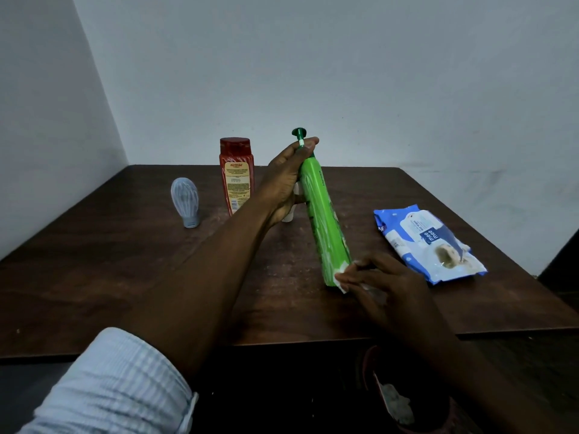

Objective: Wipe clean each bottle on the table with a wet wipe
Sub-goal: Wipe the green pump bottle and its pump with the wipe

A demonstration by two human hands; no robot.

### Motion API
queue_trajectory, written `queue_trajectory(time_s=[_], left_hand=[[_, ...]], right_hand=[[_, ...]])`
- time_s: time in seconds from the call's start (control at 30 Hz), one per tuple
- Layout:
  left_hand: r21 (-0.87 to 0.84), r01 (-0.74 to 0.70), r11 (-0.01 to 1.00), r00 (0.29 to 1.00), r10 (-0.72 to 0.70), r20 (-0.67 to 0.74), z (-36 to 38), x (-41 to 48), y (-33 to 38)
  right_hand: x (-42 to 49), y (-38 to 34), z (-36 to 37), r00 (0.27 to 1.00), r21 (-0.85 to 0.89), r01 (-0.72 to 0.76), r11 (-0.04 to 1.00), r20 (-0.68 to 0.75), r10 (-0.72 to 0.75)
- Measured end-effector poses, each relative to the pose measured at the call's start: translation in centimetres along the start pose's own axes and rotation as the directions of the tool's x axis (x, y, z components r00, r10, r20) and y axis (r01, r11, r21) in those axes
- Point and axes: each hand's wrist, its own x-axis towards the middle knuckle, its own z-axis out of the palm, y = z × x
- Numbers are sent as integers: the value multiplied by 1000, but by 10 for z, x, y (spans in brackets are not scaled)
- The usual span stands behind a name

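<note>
1. A dark brown wooden table (156,277) stands in the corner of the room.
2. A red bottle (235,173) stands upright near the far edge.
3. A pale grey bottle (185,200) stands cap-down toward the far left corner.
4. A blue wet-wipe pack (429,242) lies flat by the right edge.

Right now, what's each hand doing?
Left hand: grips the green bottle near its top.
Right hand: presses a wipe against the bottle's base.
</note>
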Motion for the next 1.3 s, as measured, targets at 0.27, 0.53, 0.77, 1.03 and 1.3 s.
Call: queue_trajectory(time_s=[0.27,0.53,0.77,1.03,1.3], left_hand=[[103,-38,994,999,37,10,10,1,5],[190,-69,979,994,52,94,9,0,11],[211,-110,971,985,78,157,10,-4,15],[179,-103,978,979,67,195,11,-12,20],[117,-59,991,979,35,200,9,-10,18]], right_hand=[[21,-1,0,999,8,6,1000,-31,-6],[76,1,-2,993,91,-11,996,-115,21],[133,4,-15,975,37,32,999,-219,-23],[162,3,-21,974,11,39,999,-224,-35],[148,10,-18,973,-38,61,997,-221,-68]])
